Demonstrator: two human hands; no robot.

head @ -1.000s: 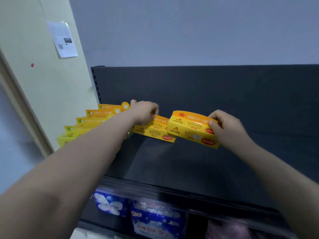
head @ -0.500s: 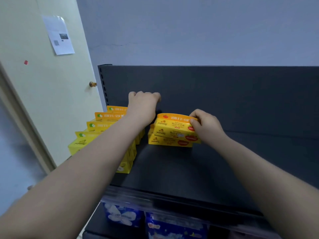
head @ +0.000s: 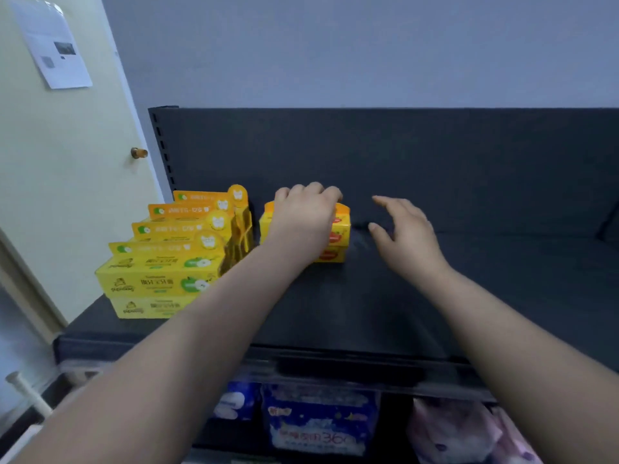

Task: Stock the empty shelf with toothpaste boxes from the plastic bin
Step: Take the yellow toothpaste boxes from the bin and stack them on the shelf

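On the dark shelf (head: 385, 306) stand two yellow toothpaste boxes with red labels (head: 336, 241), stacked near the back panel. My left hand (head: 303, 217) lies over the top of this stack, fingers curled over its far edge. My right hand (head: 407, 234) hovers just right of the stack, fingers spread and loose, touching nothing. At the shelf's left end stands a stepped block of several yellow boxes with green apple labels (head: 167, 262). The plastic bin is out of view.
A cream door (head: 67, 182) with a brass knob (head: 138, 152) and a taped paper stands left of the shelf. Below the shelf's front edge lie blue (head: 318, 426) and pink (head: 469, 433) packaged goods. The shelf surface stretches bare to the right.
The two red-label boxes came down onto the shelf beside the green-label block. My right hand let go of them and drew back to the right; my left hand now lies over the stack.
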